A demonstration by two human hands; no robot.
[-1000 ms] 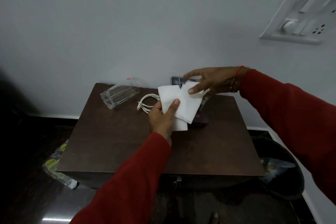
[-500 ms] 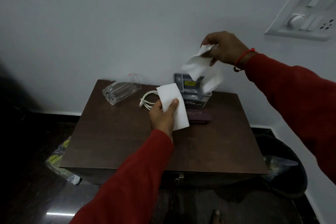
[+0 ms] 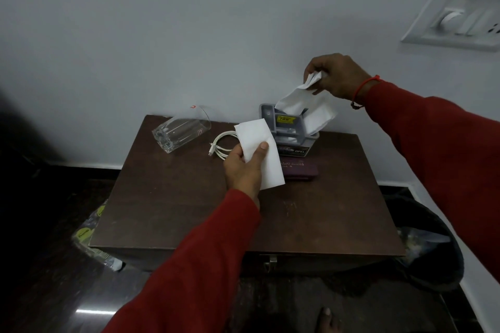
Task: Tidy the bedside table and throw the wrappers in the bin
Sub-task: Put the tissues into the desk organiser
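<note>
A dark brown bedside table (image 3: 189, 208) stands against the wall. My left hand (image 3: 243, 170) holds a flat white tissue (image 3: 263, 154) over the table's middle. My right hand (image 3: 334, 78) is raised near the wall and pinches a second, crumpled white tissue (image 3: 297, 101) that hangs down in front of a grey holder (image 3: 288, 131). A black bin (image 3: 433, 257) with crumpled wrappers inside sits on the floor to the right of the table.
A clear glass (image 3: 181, 132) lies on its side at the back left of the table. A coiled white cable (image 3: 221, 143) lies beside it. A maroon case (image 3: 300, 170) lies before the holder. A green-printed wrapper (image 3: 89, 238) is on the floor at left. A switchboard (image 3: 460, 13) is on the wall.
My right hand pulled one tissue away from the other and lifted it up toward the wall, uncovering the grey holder. My left hand stayed in place with its tissue.
</note>
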